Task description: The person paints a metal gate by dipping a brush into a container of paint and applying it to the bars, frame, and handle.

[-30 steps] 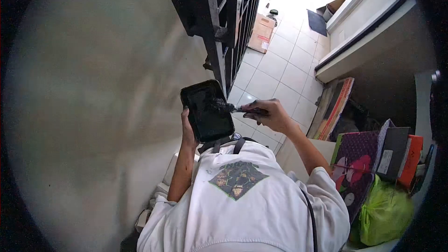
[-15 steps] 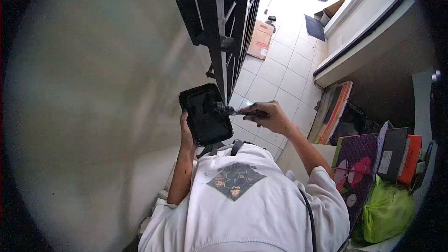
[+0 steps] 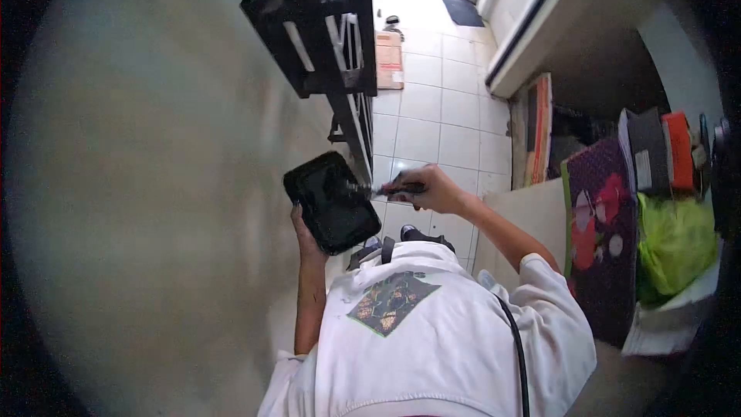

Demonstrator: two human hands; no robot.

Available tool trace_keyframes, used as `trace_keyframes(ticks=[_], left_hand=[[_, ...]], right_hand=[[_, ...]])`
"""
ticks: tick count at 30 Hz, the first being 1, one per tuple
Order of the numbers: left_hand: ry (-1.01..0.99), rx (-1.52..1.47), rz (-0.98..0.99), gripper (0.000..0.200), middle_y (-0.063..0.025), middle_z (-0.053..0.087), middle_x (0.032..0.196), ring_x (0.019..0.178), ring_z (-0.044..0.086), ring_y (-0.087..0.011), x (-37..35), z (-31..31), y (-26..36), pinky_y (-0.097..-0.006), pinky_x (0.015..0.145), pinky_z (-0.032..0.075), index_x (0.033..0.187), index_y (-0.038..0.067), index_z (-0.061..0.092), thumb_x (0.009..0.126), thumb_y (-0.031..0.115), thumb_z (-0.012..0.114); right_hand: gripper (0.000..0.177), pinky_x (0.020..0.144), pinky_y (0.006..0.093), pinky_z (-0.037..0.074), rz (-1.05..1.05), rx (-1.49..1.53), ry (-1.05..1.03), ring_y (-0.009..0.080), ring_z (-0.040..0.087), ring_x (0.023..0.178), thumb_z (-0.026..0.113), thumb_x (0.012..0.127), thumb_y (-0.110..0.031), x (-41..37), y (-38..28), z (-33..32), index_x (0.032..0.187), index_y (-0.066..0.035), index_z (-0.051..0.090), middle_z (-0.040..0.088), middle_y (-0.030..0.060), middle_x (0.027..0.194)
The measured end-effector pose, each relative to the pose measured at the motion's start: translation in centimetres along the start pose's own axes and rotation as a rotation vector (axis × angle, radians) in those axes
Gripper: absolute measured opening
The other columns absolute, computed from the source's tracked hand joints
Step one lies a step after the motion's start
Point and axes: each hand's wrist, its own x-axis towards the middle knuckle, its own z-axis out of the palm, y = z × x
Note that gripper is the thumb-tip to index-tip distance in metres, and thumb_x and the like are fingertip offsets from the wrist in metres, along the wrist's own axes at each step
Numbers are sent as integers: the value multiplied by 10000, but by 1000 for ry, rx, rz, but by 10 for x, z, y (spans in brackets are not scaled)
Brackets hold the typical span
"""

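Note:
My left hand (image 3: pixel 306 233) grips a black rectangular tray (image 3: pixel 312 220) by its near left edge, holding it tilted in front of my waist. Dark, glossy paint seems to coat the inside of the tray. In my right hand (image 3: pixel 436 189) is a paintbrush (image 3: pixel 382 191), its fingers closed round the dark handle. The bristle end lies over the tray's right side and is slightly blurred. Dark smudges mark the fingers of the right hand. Just beyond the tray stands a black metal gate (image 3: pixel 328 54) with slats and crossbars.
A pale wall (image 3: pixel 154 185) runs along the left. White floor tiles (image 3: pixel 421 112) lead away past a flat cardboard piece (image 3: pixel 390 60) and a dark mat (image 3: pixel 461 11). On the right are a purple patterned board (image 3: pixel 602 232), a lime-green plastic bag (image 3: pixel 671 243) and an orange box (image 3: pixel 678 150).
My view has turned to the right, so the gate sits further left. The tray is tilted a little more, and the brush stays over it, in slightly from its right edge.

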Motion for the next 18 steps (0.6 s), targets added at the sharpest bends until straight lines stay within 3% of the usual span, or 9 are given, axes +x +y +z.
trace_keyframes(ticks=[2, 3, 6, 7, 8, 10, 12, 14, 18], left_hand=[[60, 11, -4, 663, -132, 548, 1225, 1079, 572, -287, 3, -16, -7, -422, 920, 490, 1290, 88, 460, 832, 566, 505], [45, 20, -34, 663, -132, 548, 1225, 1079, 572, -287, 2, -21, -10, -422, 920, 490, 1290, 88, 460, 832, 566, 505], [34, -18, -97, 663, -136, 553, 1217, 1068, 576, -290, 6, -24, -16, -434, 916, 490, 1289, 84, 462, 831, 562, 506], [37, 8, -119, 659, -137, 554, 1216, 1065, 577, -290, 4, -22, -17, -436, 918, 487, 1288, 84, 463, 832, 558, 506], [41, 34, -135, 655, -138, 556, 1215, 1062, 578, -289, 2, -21, -17, -438, 921, 484, 1288, 83, 465, 832, 553, 507], [-43, 0, -151, 663, -140, 556, 1215, 1064, 577, -290, 8, -28, -29, -433, 925, 482, 1288, 79, 462, 828, 554, 512], [-121, -12, -147, 670, -141, 557, 1214, 1065, 577, -291, 10, -23, -27, -429, 929, 480, 1288, 74, 459, 824, 555, 517], [-40, 46, -133, 699, -146, 554, 1217, 1070, 574, -296, 6, -11, -23, -429, 932, 478, 1295, 66, 449, 810, 562, 531], [-90, 104, -105, 745, -148, 548, 1227, 1085, 567, -292, 8, 4, -24, -422, 943, 472, 1320, 60, 422, 801, 583, 534]], right_hand=[[233, 468, 233, 467, -53, 18, -24, 71, 544, 506, 698, 819, -115, -14, -15, 10, 1049, -82, 681, 691, 47, 790], [173, 558, 225, 502, -35, 15, 19, 87, 626, 621, 717, 796, -88, -20, -24, 16, 952, -23, 677, 711, 71, 906], [176, 660, 250, 524, 2, 13, 102, 120, 664, 742, 712, 796, -75, -35, -8, 28, 960, -22, 676, 711, 71, 913], [193, 736, 269, 524, 122, 42, 112, 138, 673, 826, 712, 788, -59, -41, 6, 30, 972, -14, 673, 707, 82, 937], [193, 736, 269, 524, 125, 39, 127, 138, 673, 826, 712, 788, -59, -48, 8, 33, 972, -14, 673, 707, 82, 937], [202, 475, 241, 439, 1, -18, 185, 62, 526, 523, 705, 819, -137, -58, 10, 35, 1012, -80, 685, 700, 34, 807], [218, 506, 243, 461, -46, 78, 234, 59, 536, 543, 716, 804, -111, -65, 2, 37, 1012, -55, 680, 701, 37, 814], [225, 514, 249, 477, 80, 219, 239, 62, 546, 545, 714, 800, -90, -65, -9, 29, 1015, -40, 673, 696, 39, 804], [223, 504, 244, 486, 3, 41, 214, 56, 550, 547, 705, 803, -74, -69, 9, 17, 1019, -33, 668, 692, 30, 797]])
